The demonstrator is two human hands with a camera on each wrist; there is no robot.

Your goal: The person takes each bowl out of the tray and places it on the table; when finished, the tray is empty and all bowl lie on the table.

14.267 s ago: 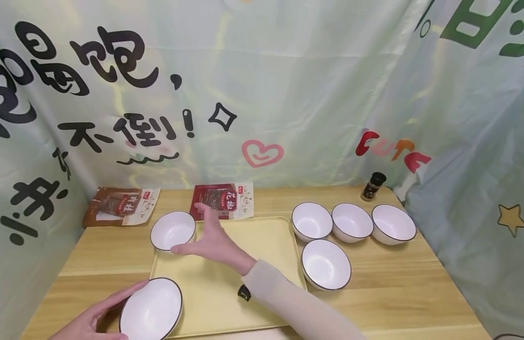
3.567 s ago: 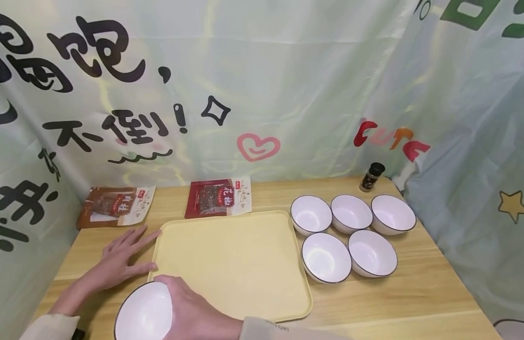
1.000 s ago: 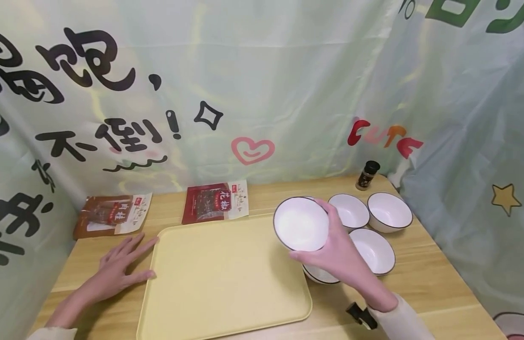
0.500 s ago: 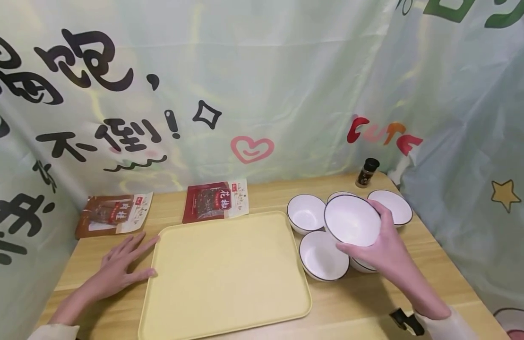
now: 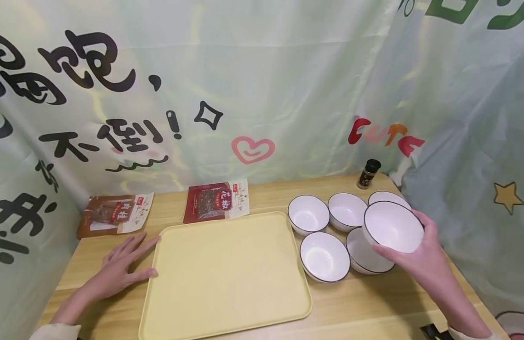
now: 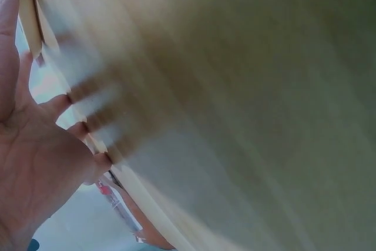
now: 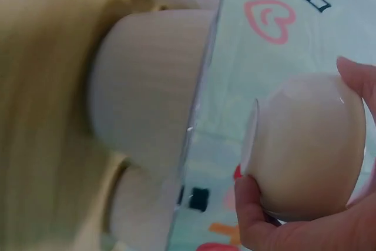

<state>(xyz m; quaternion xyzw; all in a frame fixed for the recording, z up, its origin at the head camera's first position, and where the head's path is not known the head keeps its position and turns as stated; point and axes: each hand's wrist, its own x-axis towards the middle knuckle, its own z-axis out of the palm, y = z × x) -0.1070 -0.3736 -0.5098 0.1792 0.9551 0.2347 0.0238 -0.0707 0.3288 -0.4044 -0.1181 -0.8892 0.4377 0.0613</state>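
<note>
My right hand [image 5: 427,259] grips a white bowl with a dark rim [image 5: 393,226] by its side, thumb at the near side and fingers around the far side. In the right wrist view the held bowl [image 7: 311,145] is raised above the table. It overlaps two of the standing bowls in the head view, the back right bowl [image 5: 387,195] and the front right bowl [image 5: 365,255]. My left hand [image 5: 121,269] rests on the table with spread fingers, thumb and forefinger at the left edge of the yellow tray [image 5: 227,274].
Three more white bowls stand right of the tray: a back left bowl [image 5: 308,215], a back middle bowl [image 5: 347,211] and a front left bowl [image 5: 324,257]. A black-capped jar [image 5: 369,174] stands behind. A brown packet [image 5: 115,215] and a red packet [image 5: 215,202] lie at the back.
Earlier, two bowls were at the tray's left side; one now stands in the right group. My right hand has carried the other rightward across the tray. The left hand moved onto the table.
</note>
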